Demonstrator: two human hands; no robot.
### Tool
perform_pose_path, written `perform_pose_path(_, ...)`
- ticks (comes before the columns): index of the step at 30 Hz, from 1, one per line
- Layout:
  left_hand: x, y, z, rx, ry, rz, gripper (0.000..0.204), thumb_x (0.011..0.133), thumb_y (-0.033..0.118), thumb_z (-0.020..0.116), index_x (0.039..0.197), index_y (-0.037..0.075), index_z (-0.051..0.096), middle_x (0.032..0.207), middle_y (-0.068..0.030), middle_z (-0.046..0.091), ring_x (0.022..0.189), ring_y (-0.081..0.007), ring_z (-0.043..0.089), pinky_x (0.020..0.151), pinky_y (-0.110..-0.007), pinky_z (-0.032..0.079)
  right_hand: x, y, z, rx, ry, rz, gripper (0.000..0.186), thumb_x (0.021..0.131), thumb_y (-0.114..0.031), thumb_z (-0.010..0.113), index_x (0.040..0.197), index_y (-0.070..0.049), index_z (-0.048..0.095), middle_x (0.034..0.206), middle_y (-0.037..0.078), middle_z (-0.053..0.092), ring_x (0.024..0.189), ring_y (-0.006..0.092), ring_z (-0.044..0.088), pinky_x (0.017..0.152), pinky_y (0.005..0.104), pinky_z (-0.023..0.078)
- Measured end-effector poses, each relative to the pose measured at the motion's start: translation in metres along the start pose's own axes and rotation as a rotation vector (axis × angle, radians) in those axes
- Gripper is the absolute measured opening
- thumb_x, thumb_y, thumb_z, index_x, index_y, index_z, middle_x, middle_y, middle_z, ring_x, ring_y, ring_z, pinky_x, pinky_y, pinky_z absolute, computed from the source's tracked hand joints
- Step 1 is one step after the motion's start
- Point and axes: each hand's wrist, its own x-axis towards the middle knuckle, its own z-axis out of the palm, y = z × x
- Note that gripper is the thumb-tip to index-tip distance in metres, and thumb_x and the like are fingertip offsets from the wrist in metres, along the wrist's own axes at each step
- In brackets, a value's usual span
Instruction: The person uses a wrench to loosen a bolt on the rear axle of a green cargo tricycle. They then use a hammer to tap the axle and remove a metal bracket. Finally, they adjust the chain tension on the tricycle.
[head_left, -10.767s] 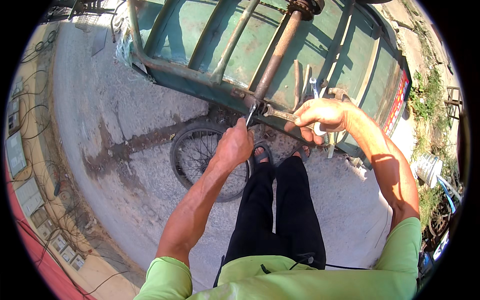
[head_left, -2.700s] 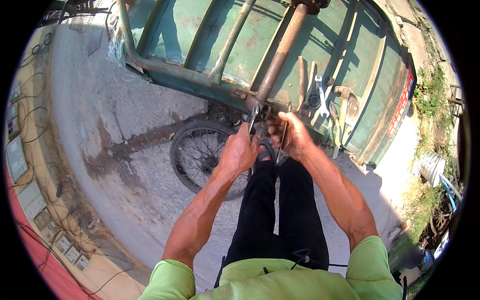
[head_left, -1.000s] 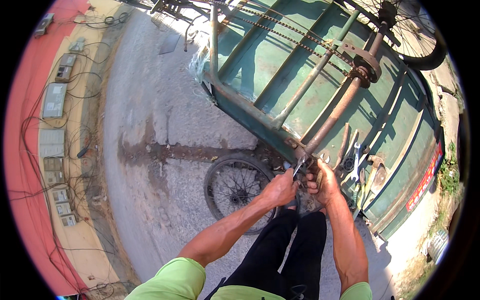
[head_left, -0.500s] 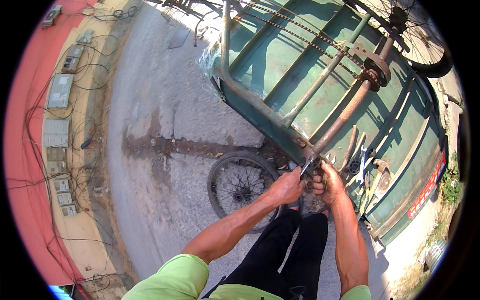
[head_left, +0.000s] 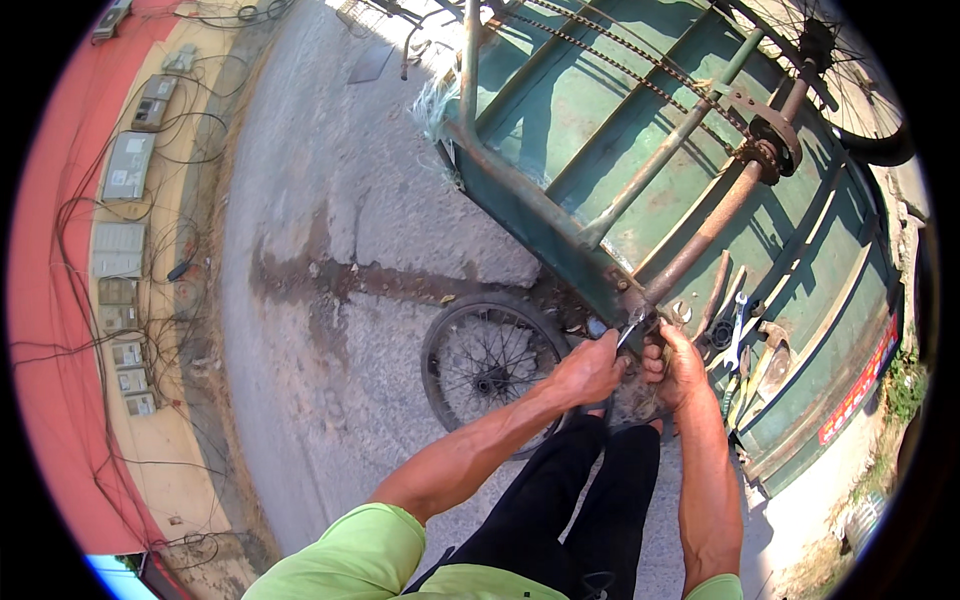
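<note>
Left hand [head_left: 597, 368]: closed around a silver wrench [head_left: 629, 328]
Wrench head: just ahead of this hand, near the rusty axle [head_left: 712, 225]
Right hand [head_left: 682, 368]: fingers curled, gripping second wrench [head_left: 679, 315]
Spoked wheel [head_left: 490, 381]: left of left hand

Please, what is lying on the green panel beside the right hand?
A silver wrench, a hammer and other items lie on the panel; what the right hand covers is hidden.

My left hand [head_left: 590, 370] gripped a silver wrench [head_left: 632, 325] at the end of a rusty axle [head_left: 712, 222]; just beside, my right hand [head_left: 684, 368] held a second wrench [head_left: 682, 311]. A spoked wheel [head_left: 489, 382] lay nearby.
</note>
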Motion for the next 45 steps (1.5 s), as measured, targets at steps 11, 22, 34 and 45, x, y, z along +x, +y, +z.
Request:
perform_pose_path(11, 0.004, 0.0, 0.001, 0.01, 0.001, -0.014, 0.029, 0.096, 0.022, 0.058, 0.103, -0.004, 0.048, 0.085, -0.0346, 0.065, 0.086, -0.0533, 0.065, 0.072, -0.057, 0.049, 0.0, -0.004, 0.001, -0.035, -0.002, 0.036, 0.042, 0.095, -0.051, 0.062, 0.096, -0.009, 0.056, 0.067, -0.003, 0.047, 0.048, 0.0081, 0.038, 0.045, 0.0223, 0.026)
perform_pose_path(22, -0.003, 0.024, -0.01, -0.099, -0.056, -0.125, 0.029, 0.096, 0.02, 0.06, 0.112, -0.003, 0.053, 0.096, -0.0321, 0.066, 0.101, -0.0516, 0.063, 0.082, -0.052, 0.049, -0.008, -0.009, 0.002, 0.038, -0.025, 0.071, 0.031, 0.097, -0.04, 0.063, 0.099, -0.009, 0.058, 0.077, -0.001, 0.057, 0.056, 0.0064, 0.044, 0.047, 0.02, 0.03)
perform_pose_path(34, 0.004, -0.003, 0.0, 0.002, 0.0, -0.033, 0.03, 0.096, 0.018, 0.06, 0.116, -0.003, 0.054, 0.1, -0.0281, 0.067, 0.1, -0.0464, 0.065, 0.085, -0.048, 0.05, -0.009, -0.01, 0.009, 0.027, -0.033, 0.097, 0.033, 0.098, -0.041, 0.063, 0.101, -0.008, 0.063, 0.072, -0.003, 0.054, 0.056, 0.006, 0.043, 0.047, 0.0198, 0.029)
perform_pose_path(45, 0.005, 0.002, -0.003, 0.013, -0.016, -0.059, 0.029, 0.096, 0.019, 0.06, 0.115, -0.003, 0.054, 0.096, -0.0278, 0.067, 0.098, -0.0461, 0.065, 0.083, -0.048, 0.05, -0.003, 0.002, 0.001, 0.033, -0.035, -0.048, 0.027, 0.097, -0.035, 0.067, 0.103, -0.009, 0.064, 0.076, -0.002, 0.057, 0.064, 0.0078, 0.051, 0.048, 0.0197, 0.031)
